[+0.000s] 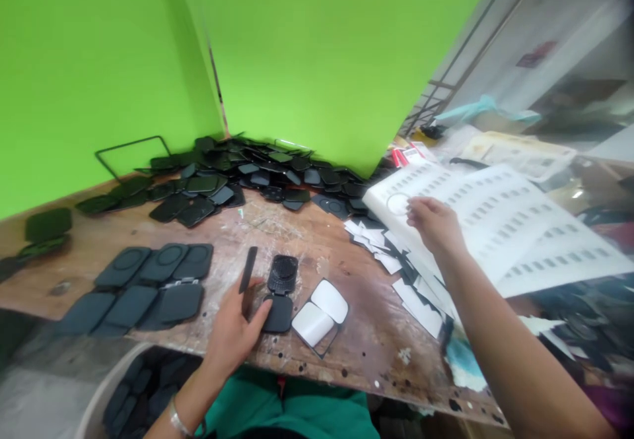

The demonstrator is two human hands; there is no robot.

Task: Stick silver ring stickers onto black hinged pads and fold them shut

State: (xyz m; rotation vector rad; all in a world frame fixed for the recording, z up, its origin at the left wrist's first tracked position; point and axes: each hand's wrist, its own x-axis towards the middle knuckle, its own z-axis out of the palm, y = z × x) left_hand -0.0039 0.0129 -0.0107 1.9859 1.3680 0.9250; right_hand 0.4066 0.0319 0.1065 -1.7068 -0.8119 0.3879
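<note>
My left hand [238, 323] keeps a dark flat stick [249, 269] upright at its fingers. Its thumb rests on the lower panel of a small black hinged case [283, 277], which lies unfolded with a round, ridged area on its upper panel. Beside it are white rounded-square stickers [313, 323] on a dark-edged backing. My right hand [436, 221] is at a stack of white sheets [426, 191], fingers pinched at the edge of a white ring-shaped sticker [397, 204]. Whether the ring is fully off the sheet, I cannot tell.
Several unfolded black cases [131, 300] lie in overlapping rows at left. A heap of black panels [222, 175] lies against the green wall [307, 56]. White paper scraps [419, 307] lie at right. Below the table edge stands a bucket [102, 393] of dark pieces.
</note>
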